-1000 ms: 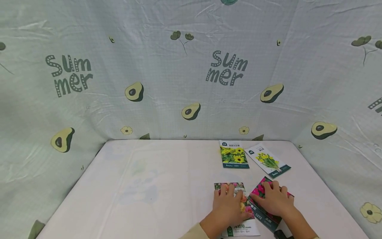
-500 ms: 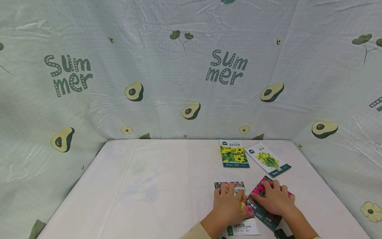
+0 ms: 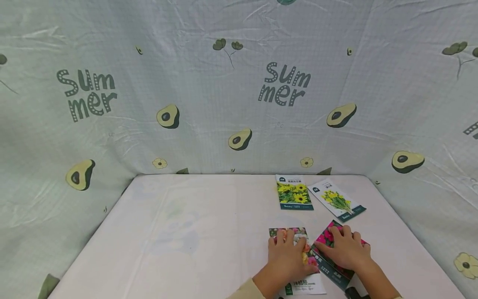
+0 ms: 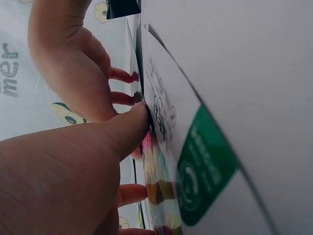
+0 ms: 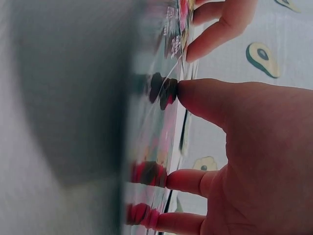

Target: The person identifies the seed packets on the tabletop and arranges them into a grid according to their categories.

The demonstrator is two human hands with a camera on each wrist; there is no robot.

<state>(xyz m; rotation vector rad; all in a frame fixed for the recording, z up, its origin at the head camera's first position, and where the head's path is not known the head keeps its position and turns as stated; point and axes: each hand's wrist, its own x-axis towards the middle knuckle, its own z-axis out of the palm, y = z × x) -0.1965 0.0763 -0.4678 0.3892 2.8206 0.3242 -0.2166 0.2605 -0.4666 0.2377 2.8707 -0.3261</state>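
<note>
My left hand (image 3: 287, 258) rests on a flower seed packet (image 3: 308, 286) with peach and pink blooms and a white lower band. Its fingers are spread, and the left wrist view shows the thumb (image 4: 132, 125) and fingertips touching the packet's face. To the right, my right hand (image 3: 347, 250) lies over a second seed packet (image 3: 330, 268), magenta-flowered with a dark green band and turned at an angle. In the right wrist view, its spread thumb and fingertips press on the glossy front. Both packets lie flat, partly covered by the hands, with their edges meeting.
Farther back lie two more seed packets, a yellow daisy-like one (image 3: 295, 194) standing square to the edge and a slanted white one (image 3: 336, 200) with yellow flowers. The table (image 3: 179, 241) has a pale cover. Behind it hangs a grey-green curtain (image 3: 201, 95) printed with avocados.
</note>
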